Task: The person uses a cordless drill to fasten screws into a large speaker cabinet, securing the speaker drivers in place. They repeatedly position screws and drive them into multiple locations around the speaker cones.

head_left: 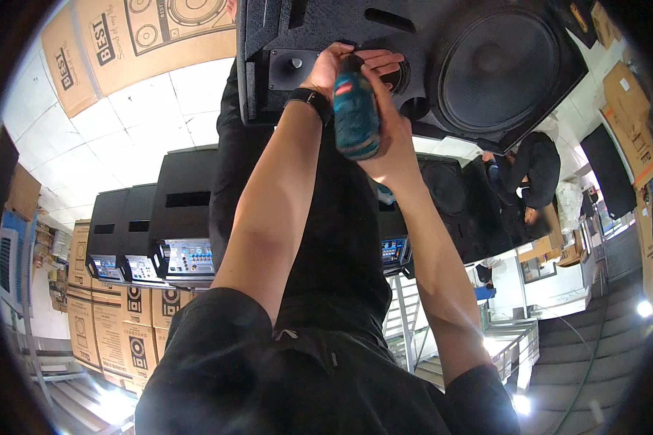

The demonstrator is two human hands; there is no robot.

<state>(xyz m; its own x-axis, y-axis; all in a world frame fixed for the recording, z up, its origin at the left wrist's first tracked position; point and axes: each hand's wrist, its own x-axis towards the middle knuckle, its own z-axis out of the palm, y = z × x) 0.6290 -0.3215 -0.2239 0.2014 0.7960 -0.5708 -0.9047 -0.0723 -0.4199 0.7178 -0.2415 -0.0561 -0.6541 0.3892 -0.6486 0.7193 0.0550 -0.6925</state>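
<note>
A teal and black cordless driver point(356, 116) is in my right hand point(392, 141), whose fingers wrap its body. Its black nose points away from me, toward the front of a large black speaker cabinet point(421, 36). My left hand point(325, 71), below a black wristwatch point(310, 101), is at the driver's nose. Its fingers stretch out to the right behind the tool, over a small round driver opening point(399, 76). The tool hides part of the left palm and whatever lies under the tip. Beside the left hand is a rectangular horn point(286, 69); a big round woofer point(497, 69) is at the right.
Several black speaker cabinets point(185, 185) with blue-lit panels stand at left. Printed cardboard boxes point(109, 326) are stacked below them, and a large carton point(138, 43) lies at upper left. Another person point(540, 170) bends over black cabinets at right. Metal stair railings point(515, 344) are lower right.
</note>
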